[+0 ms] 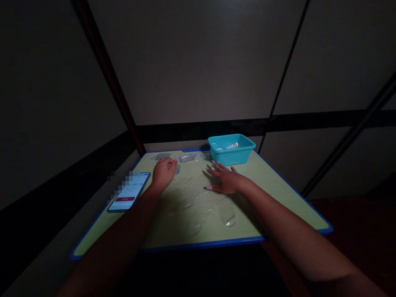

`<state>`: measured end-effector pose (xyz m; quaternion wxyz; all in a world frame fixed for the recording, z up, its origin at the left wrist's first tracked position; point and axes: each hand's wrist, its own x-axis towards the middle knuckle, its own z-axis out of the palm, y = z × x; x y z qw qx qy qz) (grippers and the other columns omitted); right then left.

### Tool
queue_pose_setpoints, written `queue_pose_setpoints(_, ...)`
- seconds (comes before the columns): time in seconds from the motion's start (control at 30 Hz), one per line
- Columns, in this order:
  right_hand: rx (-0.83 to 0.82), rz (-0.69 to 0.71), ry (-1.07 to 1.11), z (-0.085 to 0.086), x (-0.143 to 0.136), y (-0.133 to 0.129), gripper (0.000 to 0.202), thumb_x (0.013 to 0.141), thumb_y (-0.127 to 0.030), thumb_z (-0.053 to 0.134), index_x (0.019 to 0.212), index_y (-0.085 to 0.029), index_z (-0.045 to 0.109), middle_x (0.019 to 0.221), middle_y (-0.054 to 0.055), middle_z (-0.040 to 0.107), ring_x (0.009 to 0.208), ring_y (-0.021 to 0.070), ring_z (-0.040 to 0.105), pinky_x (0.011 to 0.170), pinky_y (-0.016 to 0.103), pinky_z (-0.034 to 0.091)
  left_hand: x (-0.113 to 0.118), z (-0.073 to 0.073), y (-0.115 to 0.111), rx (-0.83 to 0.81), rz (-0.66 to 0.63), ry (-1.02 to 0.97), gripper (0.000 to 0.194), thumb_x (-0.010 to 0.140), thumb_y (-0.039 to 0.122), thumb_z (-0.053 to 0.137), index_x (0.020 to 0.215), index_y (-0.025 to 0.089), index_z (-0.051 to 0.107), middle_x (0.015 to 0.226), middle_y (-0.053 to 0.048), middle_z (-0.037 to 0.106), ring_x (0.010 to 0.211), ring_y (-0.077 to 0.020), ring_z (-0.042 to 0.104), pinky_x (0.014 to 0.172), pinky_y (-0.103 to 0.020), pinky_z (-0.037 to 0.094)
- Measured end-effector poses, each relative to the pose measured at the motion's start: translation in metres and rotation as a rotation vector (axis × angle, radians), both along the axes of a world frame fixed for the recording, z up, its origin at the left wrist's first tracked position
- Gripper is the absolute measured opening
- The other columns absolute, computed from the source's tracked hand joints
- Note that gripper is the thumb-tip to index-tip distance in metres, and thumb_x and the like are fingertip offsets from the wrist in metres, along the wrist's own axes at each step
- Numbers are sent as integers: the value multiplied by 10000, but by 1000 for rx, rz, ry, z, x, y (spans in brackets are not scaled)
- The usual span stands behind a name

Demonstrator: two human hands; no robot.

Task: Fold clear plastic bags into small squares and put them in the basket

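Observation:
A thin, clear plastic piece lies spread on the yellow-green tabletop, with creases and rounded ends. My left hand is beyond its upper left, fingers curled together beside a small greyish piece; whether the fingers pinch it is too small to tell. Fingers spread, my right hand hovers or rests at the plastic's right side, holding nothing. Folded clear plastic lies near the back edge, and a flat grey packet is behind my left hand.
A turquoise basket with some clear, shiny material inside stands at the back right. A phone with a lit screen lies at the left edge. Blue edging borders the table, and a panelled wall rises behind it.

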<state>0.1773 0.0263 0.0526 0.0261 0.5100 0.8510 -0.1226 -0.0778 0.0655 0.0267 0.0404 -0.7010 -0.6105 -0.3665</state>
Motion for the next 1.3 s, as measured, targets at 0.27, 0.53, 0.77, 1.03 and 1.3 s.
queue_pose_setpoints(0.27, -163, 86, -60, -7, -2, 8, 781, 848, -600, 400, 1470, -253, 81, 1532, 85, -22, 1400, 307, 2, 1024, 662, 125, 9, 0, -6, -24, -146, 92, 261, 837, 383, 468, 748, 181, 606, 804, -58, 634, 849, -211, 553, 835, -335, 401)
queue_pose_setpoints(0.53, -23, 113, 52, -11, 3, 12, 899, 746, -670, 508, 1465, -268, 149, 1528, 98, -61, 1387, 342, -54, 1050, 623, 114, 1, -6, 1, -292, -108, 105, 227, 716, 421, 635, 743, 196, 648, 814, -41, 638, 862, -214, 559, 764, -310, 403)
queue_pose_setpoints(0.77, -130, 177, -2, -15, 1, 13, 872, 794, -652, 448, 1471, -216, 111, 1527, 112, -7, 1398, 303, 4, 1071, 595, 94, 2, -12, 3, -391, -100, 172, 208, 699, 399, 647, 692, 195, 612, 834, -42, 636, 892, -225, 547, 783, -317, 397)
queue_pose_setpoints(1.03, -126, 169, -4, -16, 3, 15, 846, 803, -634, 452, 1469, -221, 133, 1530, 97, 19, 1401, 282, 35, 1088, 557, 110, 3, -11, 3, -368, -149, 165, 163, 773, 308, 554, 665, 186, 545, 743, -36, 608, 750, -185, 543, 673, -277, 380)
queue_pose_setpoints(1.3, -112, 176, -8, -17, 4, 16, 817, 820, -594, 464, 1468, -205, 154, 1530, 103, 51, 1401, 270, 63, 1110, 484, 125, 2, -8, -1, -456, -190, 67, 217, 688, 376, 615, 653, 191, 508, 689, -24, 568, 668, -184, 531, 578, -263, 346)
